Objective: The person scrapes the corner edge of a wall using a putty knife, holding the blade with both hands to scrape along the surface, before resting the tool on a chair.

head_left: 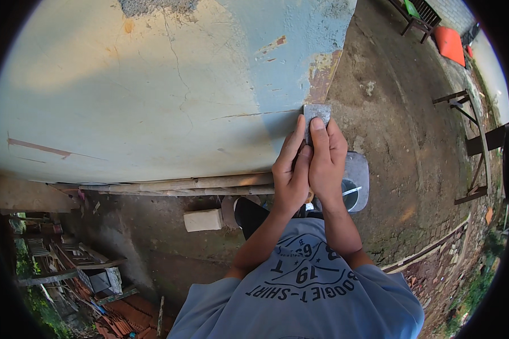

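Note:
A flat metal scraper blade meets the edge of a painted wall, cream with a light blue band at its right side. My right hand is closed round the scraper, the thumb pressed flat on the blade. Beside it, my left hand is closed on the tool too, its fingers along the blade's left side. Both palms hide the handle. Just above the blade, a patch of peeled paint shows brown and yellowish. Cracks and a thin scratch run across the wall.
Bamboo poles run along the wall's lower edge. A pale block lies on the ground. Right of my hands stands a grey container. Scrap wood is heaped at lower left; a bench and an orange object are far right.

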A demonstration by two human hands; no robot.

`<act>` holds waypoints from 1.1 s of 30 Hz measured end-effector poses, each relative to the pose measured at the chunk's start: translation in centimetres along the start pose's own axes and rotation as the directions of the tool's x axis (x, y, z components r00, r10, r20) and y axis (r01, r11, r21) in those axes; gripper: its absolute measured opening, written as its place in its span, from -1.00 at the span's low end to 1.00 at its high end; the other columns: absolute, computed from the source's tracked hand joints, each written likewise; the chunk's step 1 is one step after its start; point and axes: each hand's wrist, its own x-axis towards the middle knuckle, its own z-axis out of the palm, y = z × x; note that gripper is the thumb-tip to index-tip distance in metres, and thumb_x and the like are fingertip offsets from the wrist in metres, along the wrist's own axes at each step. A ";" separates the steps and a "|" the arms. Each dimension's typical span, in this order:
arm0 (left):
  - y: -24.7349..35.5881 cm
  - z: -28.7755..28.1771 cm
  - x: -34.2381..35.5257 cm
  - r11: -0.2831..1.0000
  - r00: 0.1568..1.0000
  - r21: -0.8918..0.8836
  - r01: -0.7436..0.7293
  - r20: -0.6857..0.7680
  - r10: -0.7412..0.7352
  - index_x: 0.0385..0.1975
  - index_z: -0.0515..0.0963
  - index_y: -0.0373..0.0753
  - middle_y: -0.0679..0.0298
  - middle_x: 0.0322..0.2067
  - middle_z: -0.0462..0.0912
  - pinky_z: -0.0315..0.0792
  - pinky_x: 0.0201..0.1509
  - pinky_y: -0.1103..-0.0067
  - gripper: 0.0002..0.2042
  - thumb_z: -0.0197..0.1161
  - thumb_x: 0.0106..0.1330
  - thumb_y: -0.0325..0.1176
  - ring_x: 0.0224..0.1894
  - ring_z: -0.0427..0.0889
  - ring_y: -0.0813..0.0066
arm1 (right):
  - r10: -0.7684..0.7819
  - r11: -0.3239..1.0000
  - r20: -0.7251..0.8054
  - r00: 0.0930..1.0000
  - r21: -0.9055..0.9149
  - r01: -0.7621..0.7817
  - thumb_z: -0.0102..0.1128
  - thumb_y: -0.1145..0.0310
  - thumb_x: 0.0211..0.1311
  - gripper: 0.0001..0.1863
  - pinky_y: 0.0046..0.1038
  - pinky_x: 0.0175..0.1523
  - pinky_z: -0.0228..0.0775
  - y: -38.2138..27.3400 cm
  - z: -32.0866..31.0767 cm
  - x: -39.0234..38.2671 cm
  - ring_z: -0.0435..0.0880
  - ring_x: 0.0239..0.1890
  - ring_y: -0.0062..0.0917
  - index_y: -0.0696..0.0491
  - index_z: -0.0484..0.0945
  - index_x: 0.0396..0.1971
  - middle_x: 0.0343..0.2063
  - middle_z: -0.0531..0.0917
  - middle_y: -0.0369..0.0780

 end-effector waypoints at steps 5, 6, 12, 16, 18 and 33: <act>-0.6 0.2 -0.4 0.999 0.999 0.038 0.015 -0.046 -0.014 0.29 0.17 -0.46 0.01 0.24 0.33 0.21 0.30 0.53 -0.56 -0.17 0.41 -0.58 0.25 0.34 0.37 | 0.025 0.999 -0.041 0.999 -0.019 -0.026 -0.16 0.37 0.46 -0.75 -0.71 -0.31 0.23 0.5 0.1 -0.4 0.34 -0.39 -0.83 0.19 0.49 -0.19 -0.43 0.49 -0.41; -0.3 0.2 -0.3 0.999 0.999 0.052 0.014 -0.044 -0.011 0.29 0.17 -0.46 0.00 0.23 0.33 0.21 0.30 0.53 -0.56 -0.17 0.41 -0.57 0.25 0.34 0.37 | 0.031 1.000 -0.041 0.999 0.004 -0.031 -0.16 0.37 0.46 -0.75 -0.71 -0.32 0.23 0.3 0.3 -0.4 0.33 -0.39 -0.84 0.19 0.49 -0.20 -0.44 0.49 -0.42; 0.2 0.3 -0.3 0.999 0.997 0.017 0.037 -0.066 -0.036 0.29 0.18 -0.45 0.02 0.23 0.34 0.23 0.27 0.56 -0.57 -0.18 0.41 -0.58 0.22 0.36 0.42 | 0.027 0.999 -0.022 0.999 -0.041 -0.027 -0.15 0.37 0.46 -0.77 -0.70 -0.35 0.20 0.1 0.4 -0.5 0.31 -0.42 -0.84 0.18 0.48 -0.24 -0.46 0.47 -0.43; 0.7 0.0 -0.9 0.995 0.994 -0.021 0.100 -0.052 -0.101 0.29 0.19 -0.44 0.02 0.22 0.36 0.24 0.27 0.55 -0.57 -0.18 0.41 -0.58 0.22 0.37 0.41 | 0.077 0.997 -0.006 0.997 -0.024 -0.077 -0.15 0.39 0.45 -0.78 -0.70 -0.34 0.22 -0.1 0.2 -1.0 0.31 -0.41 -0.83 0.18 0.49 -0.24 -0.46 0.47 -0.42; 0.2 0.1 -0.3 0.998 0.997 0.038 0.046 -0.061 -0.044 0.29 0.19 -0.43 0.02 0.21 0.37 0.26 0.26 0.56 -0.57 -0.18 0.41 -0.58 0.20 0.39 0.42 | 0.014 0.999 -0.030 0.999 -0.040 -0.015 -0.15 0.39 0.45 -0.77 -0.71 -0.34 0.21 0.3 0.3 -0.4 0.31 -0.41 -0.84 0.18 0.49 -0.24 -0.46 0.47 -0.42; 0.4 0.4 -0.7 0.997 0.994 0.001 0.077 -0.083 -0.077 0.29 0.21 -0.40 0.07 0.19 0.40 0.26 0.23 0.59 -0.57 -0.16 0.42 -0.57 0.17 0.40 0.48 | 0.042 0.999 -0.045 0.998 -0.015 -0.043 -0.14 0.36 0.45 -0.76 -0.71 -0.36 0.20 -0.1 0.7 -0.6 0.30 -0.43 -0.84 0.18 0.49 -0.28 -0.48 0.46 -0.44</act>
